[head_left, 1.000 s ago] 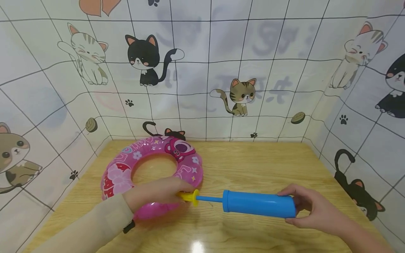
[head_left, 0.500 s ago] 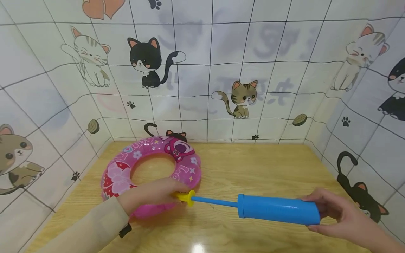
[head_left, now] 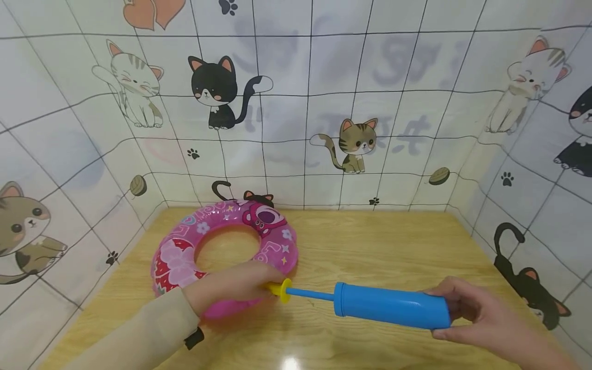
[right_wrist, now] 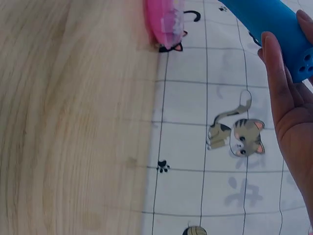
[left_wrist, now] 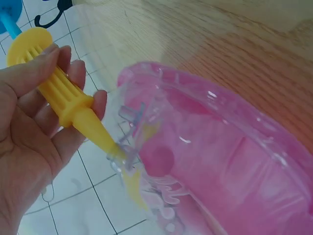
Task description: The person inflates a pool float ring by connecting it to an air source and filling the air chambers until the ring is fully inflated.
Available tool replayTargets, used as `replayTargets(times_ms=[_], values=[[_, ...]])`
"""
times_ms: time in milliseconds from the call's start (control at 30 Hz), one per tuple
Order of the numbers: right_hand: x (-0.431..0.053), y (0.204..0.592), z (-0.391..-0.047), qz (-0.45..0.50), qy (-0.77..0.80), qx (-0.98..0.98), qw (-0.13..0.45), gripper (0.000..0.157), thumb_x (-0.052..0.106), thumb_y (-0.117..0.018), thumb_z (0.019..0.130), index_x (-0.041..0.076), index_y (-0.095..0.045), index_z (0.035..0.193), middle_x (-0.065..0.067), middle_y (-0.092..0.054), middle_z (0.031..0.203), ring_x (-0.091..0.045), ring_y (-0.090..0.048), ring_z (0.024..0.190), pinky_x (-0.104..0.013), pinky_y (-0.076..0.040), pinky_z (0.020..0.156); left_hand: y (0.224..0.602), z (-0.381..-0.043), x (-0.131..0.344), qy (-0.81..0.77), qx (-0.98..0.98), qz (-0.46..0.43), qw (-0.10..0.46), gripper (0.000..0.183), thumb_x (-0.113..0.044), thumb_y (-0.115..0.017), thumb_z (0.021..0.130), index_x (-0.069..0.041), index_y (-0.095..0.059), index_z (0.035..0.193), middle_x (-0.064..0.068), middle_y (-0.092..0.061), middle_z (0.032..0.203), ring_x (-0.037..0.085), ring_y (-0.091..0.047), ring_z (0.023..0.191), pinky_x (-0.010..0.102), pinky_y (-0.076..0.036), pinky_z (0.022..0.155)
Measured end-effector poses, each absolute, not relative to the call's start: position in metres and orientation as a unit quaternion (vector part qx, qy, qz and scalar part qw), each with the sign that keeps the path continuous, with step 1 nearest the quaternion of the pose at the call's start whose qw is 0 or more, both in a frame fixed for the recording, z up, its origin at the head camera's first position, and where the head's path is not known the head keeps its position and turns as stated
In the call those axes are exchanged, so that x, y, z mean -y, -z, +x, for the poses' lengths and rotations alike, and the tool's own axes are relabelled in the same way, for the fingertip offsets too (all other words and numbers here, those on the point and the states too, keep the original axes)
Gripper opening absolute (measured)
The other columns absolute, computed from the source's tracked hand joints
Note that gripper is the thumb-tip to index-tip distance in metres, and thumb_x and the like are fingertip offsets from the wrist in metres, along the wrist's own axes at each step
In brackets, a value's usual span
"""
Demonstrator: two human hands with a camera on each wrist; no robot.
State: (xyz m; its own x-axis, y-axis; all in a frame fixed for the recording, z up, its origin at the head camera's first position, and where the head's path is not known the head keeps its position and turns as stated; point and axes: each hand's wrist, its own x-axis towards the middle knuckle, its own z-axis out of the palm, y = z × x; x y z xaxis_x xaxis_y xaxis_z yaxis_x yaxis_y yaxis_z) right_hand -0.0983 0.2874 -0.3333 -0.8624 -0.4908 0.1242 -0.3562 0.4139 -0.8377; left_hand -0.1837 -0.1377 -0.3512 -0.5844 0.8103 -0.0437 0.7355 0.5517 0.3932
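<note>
A blue hand pump spans the space between my hands, part of its thin rod showing. My left hand grips its yellow ribbed end. In the left wrist view, the yellow tapered nozzle reaches the clear valve of a pink inflatable swim ring. How deep the tip sits is hard to tell through the clear plastic. My right hand holds the far end of the blue barrel between thumb and fingers; small holes show in that end in the right wrist view.
The swim ring lies on the left of a wooden table, against the back wall. White walls printed with cartoon cats and grid lines enclose the table at the back and both sides.
My right hand pulled the barrel rightward, baring more rod, then moved it partway back left, so less rod shows now. My left hand stays at the ring with the yellow end.
</note>
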Motion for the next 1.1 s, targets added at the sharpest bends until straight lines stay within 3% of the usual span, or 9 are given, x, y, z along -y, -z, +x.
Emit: replayTargets(times_ms=[167,867,1100], values=[[-0.271,0.342,-0.103,-0.289,0.509,-0.809,0.055,0.042,0.001,-0.070,0.074,0.004,-0.052,0.112,0.002,-0.058,0.105,-0.024,-0.061,0.077,-0.034,-0.052,0.063,0.349,-0.183,0.131,-0.142,-0.884,0.429,0.115,0.012,-0.020,-0.069,0.078,-0.021,-0.065,0.089,-0.017,-0.055,0.074,0.003,-0.050,0.067,0.015,-0.045,0.068],[-0.220,0.364,-0.113,-0.285,0.533,-0.796,0.035,0.043,0.013,-0.075,0.071,0.009,-0.054,0.109,-0.013,-0.057,0.104,-0.019,-0.061,0.074,-0.034,-0.051,0.059,0.344,-0.185,0.114,-0.099,-0.872,0.472,0.088,0.013,-0.017,-0.072,0.076,-0.014,-0.066,0.087,-0.013,-0.058,0.073,0.002,-0.049,0.064,0.013,-0.043,0.065],[-0.216,0.362,-0.113,-0.278,0.532,-0.799,0.047,0.044,0.016,-0.074,0.073,0.010,-0.053,0.111,-0.016,-0.056,0.106,-0.019,-0.061,0.074,-0.034,-0.051,0.060,0.340,-0.187,0.112,-0.119,-0.870,0.464,0.117,0.017,-0.020,-0.073,0.075,-0.015,-0.067,0.090,-0.015,-0.059,0.074,0.000,-0.051,0.064,0.012,-0.044,0.065]])
